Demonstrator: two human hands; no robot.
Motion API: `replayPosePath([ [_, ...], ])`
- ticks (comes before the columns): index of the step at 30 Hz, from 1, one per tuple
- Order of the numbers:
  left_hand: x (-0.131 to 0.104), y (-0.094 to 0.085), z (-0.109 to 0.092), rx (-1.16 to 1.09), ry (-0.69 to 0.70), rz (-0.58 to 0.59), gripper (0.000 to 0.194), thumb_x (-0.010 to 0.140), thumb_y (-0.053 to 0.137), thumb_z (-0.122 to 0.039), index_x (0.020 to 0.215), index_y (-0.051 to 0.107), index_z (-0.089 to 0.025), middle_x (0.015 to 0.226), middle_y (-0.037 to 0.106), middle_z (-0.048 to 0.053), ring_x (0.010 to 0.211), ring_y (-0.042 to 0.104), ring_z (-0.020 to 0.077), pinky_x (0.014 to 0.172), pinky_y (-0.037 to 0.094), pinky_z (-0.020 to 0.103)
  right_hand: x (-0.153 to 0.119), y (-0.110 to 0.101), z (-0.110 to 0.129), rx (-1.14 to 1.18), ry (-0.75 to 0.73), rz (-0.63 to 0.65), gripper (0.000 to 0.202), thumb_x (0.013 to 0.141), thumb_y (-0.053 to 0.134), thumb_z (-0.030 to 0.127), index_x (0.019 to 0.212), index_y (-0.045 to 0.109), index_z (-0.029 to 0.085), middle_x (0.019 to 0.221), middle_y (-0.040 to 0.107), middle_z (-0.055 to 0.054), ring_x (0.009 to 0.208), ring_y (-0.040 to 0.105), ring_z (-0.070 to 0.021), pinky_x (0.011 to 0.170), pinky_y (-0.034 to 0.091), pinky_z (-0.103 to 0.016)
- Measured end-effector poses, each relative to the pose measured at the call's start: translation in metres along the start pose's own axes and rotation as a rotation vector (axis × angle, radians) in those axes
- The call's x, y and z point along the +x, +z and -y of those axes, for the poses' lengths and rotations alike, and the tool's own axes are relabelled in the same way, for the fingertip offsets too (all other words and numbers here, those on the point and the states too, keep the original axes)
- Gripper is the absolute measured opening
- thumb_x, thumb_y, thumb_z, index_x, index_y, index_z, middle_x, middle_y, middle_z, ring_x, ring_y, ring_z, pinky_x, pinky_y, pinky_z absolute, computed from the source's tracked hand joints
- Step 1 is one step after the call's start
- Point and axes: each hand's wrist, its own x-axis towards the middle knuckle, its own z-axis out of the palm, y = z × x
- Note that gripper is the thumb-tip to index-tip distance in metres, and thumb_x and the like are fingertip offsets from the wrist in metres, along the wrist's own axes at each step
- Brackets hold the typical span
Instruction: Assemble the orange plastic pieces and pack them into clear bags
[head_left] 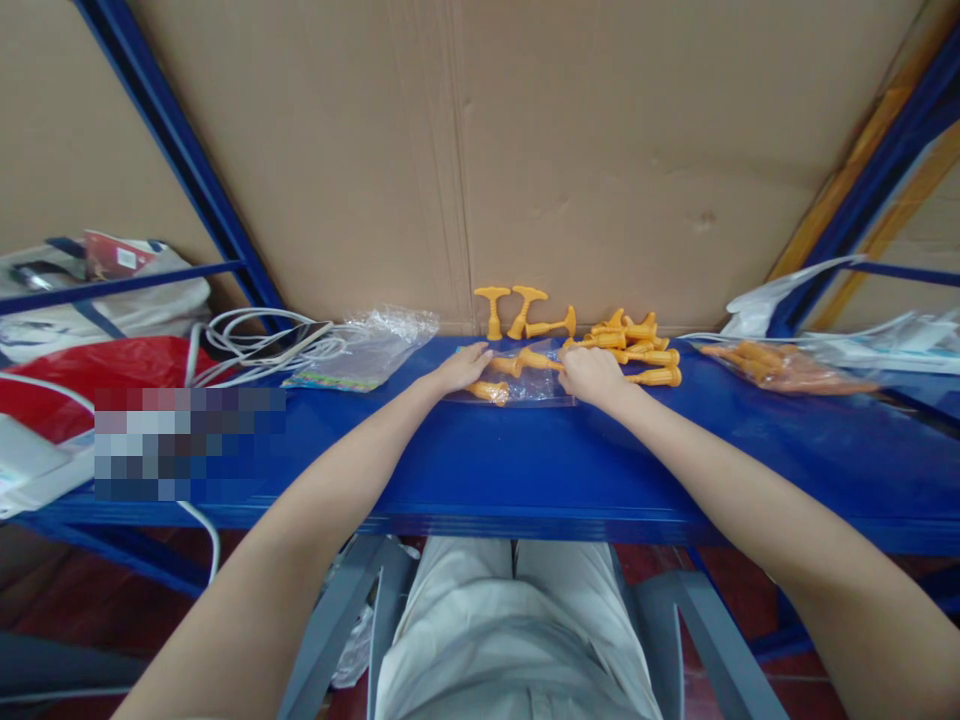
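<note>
A clear plastic bag (551, 388) lies on the blue shelf between my hands, with a few yellow T-handled plastic pieces (534, 360) in or on it; which ones are inside is hard to tell. My left hand (462, 369) grips the bag's left end, its fingertips bent over the film. At the opposite end, my right hand (592, 374) is closed on the bag's edge, and the tip of one yellow piece reaches its fingers. More yellow pieces (637, 345) are heaped behind and beside my right hand. Three others, including an upright one (493, 312), are by the cardboard.
A flat clear bag (367, 360) and white cables (255, 345) lie to the left, near a red bag (112, 370). Rightward is a filled bag of orange pieces (780, 368). Cardboard (600, 150) backs the blue shelf (525, 460); blue posts (187, 160) flank it.
</note>
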Motion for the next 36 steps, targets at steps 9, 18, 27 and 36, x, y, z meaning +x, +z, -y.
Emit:
replayPosePath([
  [9,-0.004,-0.001,-0.013,-0.131,-0.016,-0.04,0.053,0.097,0.033,-0.036,0.141,0.048,-0.011,0.15,0.047,0.01,0.142,0.04,0.0214,0.118,0.027,0.03,0.024,0.035,-0.012,0.578,-0.065,-0.182,0.023,0.082,0.059,0.013,0.103,0.068,0.015,0.116,0.068,-0.014,0.111,0.064,-0.0257,0.097,0.05,-0.039],
  [18,-0.001,-0.001,-0.011,-0.175,-0.215,-0.197,0.053,0.1,0.03,-0.039,0.139,0.048,-0.007,0.145,0.052,0.018,0.137,0.047,0.0251,0.112,0.036,0.032,0.035,0.052,-0.008,1.175,0.233,-0.144,0.051,0.077,0.067,0.011,0.125,0.049,0.013,0.095,0.067,-0.006,0.075,0.067,-0.0159,0.076,0.058,-0.032],
  [27,-0.003,0.006,-0.015,-0.277,-0.168,-0.129,0.05,0.1,0.027,-0.042,0.134,0.049,-0.014,0.142,0.056,0.015,0.132,0.052,0.0242,0.107,0.042,0.036,0.029,0.041,-0.006,1.544,0.309,0.053,0.016,0.087,0.069,0.017,0.096,0.055,0.015,0.051,0.061,0.002,0.044,0.059,-0.012,0.051,0.055,-0.022],
  [36,-0.005,0.01,-0.026,-0.129,-0.078,-0.173,0.041,0.099,0.028,-0.032,0.127,0.054,-0.016,0.135,0.061,0.012,0.13,0.052,0.0235,0.111,0.038,0.038,0.034,0.049,-0.004,1.677,0.436,-0.09,0.035,0.073,0.067,-0.004,0.1,0.056,0.015,0.078,0.068,-0.001,0.073,0.07,-0.0139,0.083,0.057,-0.03],
])
